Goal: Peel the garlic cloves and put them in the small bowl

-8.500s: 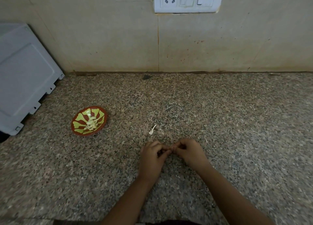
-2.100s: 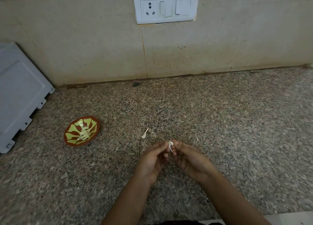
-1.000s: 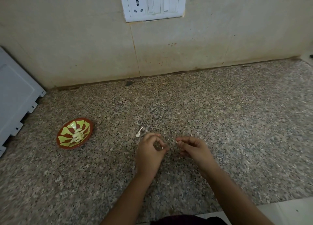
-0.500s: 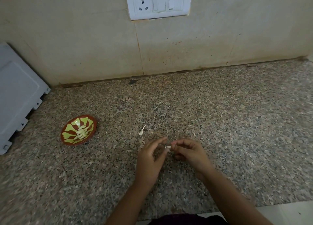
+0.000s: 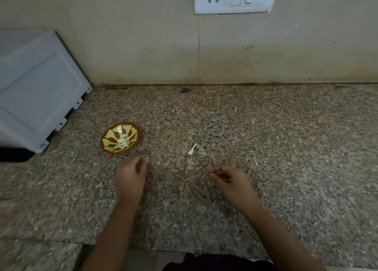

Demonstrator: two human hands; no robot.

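Head view: left hand (image 5: 131,178) near small bowl (image 5: 110,137) rim.

- My left hand (image 5: 131,176) sits left and slightly farther out, fingers curled, too blurred to tell any hold.
- My right hand (image 5: 231,180) hovers well apart, thumb meeting curled fingertips.

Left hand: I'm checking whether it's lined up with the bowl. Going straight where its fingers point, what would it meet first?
Probably nothing soon: the left hand points just right of the small bowl, over bare counter towards the wall. Depth is unclear.
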